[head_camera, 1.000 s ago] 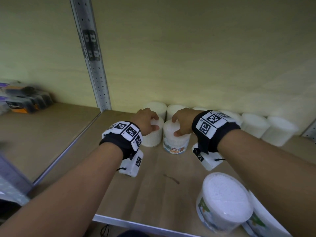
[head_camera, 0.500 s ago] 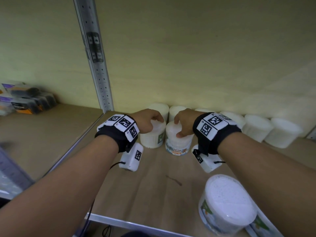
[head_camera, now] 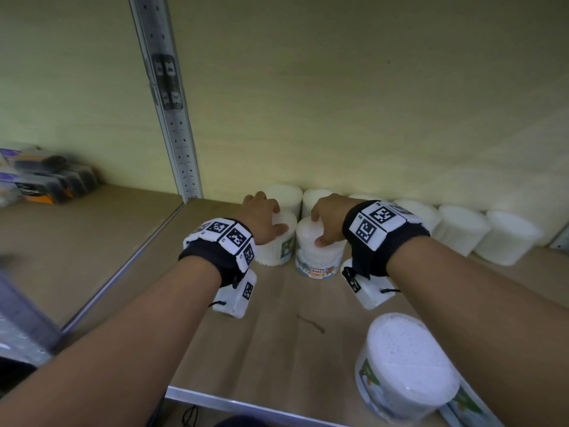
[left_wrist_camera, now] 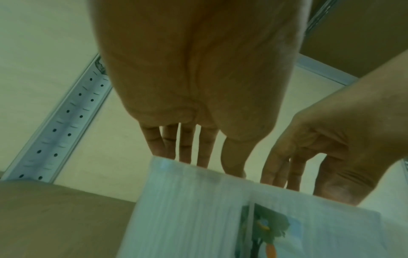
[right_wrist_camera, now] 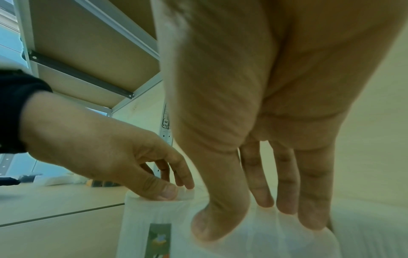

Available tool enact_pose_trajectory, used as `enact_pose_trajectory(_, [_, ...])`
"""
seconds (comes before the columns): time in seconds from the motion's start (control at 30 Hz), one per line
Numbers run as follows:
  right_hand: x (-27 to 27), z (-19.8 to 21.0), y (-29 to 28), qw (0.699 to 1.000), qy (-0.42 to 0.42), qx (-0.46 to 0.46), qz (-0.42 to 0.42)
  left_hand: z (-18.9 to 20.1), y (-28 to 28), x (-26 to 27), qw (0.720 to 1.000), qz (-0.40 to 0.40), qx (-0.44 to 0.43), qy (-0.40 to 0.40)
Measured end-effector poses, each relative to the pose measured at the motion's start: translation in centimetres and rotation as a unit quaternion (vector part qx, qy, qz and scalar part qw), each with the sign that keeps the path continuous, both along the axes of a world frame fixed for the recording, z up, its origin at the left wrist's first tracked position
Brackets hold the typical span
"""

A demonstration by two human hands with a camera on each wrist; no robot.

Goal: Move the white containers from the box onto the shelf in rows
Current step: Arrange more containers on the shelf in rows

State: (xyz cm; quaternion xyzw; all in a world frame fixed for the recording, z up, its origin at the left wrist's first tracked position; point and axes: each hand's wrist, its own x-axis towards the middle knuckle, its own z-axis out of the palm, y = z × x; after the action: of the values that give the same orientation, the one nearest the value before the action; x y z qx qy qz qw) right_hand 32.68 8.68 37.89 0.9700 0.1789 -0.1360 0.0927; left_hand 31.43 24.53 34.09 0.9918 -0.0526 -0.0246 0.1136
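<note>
Left hand [head_camera: 264,217] and right hand [head_camera: 328,217] each grasping a front container [head_camera: 320,257], back row [head_camera: 458,228] close behind

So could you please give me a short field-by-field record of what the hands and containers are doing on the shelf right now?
left hand: grips left tub from above
right hand: grips right tub from above, label reads COTTON BUDS
the two tubs: upright, side by side, in front of the back row
back row: white tubs along the wall
near tub: at the shelf's front right, tilted
shelf: wood board, metal front edge
post: perforated upright, left of the tubs
</note>
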Motion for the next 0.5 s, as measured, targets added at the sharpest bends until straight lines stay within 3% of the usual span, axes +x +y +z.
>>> enact_pose_trajectory(0.5, [0.2, -0.6, 0.0, 1.000, -0.010, -0.013, -0.003, 1.6, 0.3, -0.6, 0.992, -0.071, -0.054, 0.088])
